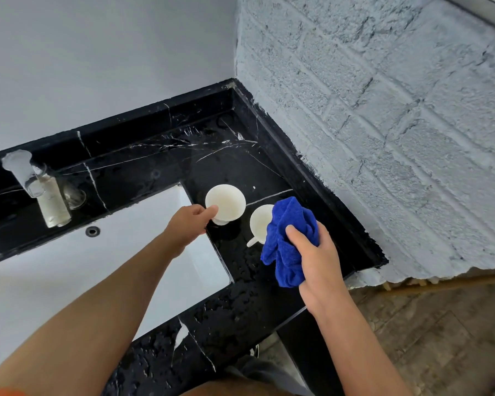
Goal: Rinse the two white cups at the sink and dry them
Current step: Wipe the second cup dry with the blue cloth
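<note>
Your right hand (316,252) has a closed grip on a bunched blue cloth (287,241), thumb pressed across its front, the cloth hanging just above the black marble desk (240,304). Your left hand (187,224) pinches the near rim of one white cup (225,202), thumb tip on the lip; the cup tilts, its mouth facing you. The second white cup (260,221) stands on the desk just right of the first, partly hidden behind the cloth, its handle pointing toward you. Water beads speckle the desk around both. Left of the cups lies the white sink (69,270), with a chrome tap (37,187) behind it.
</note>
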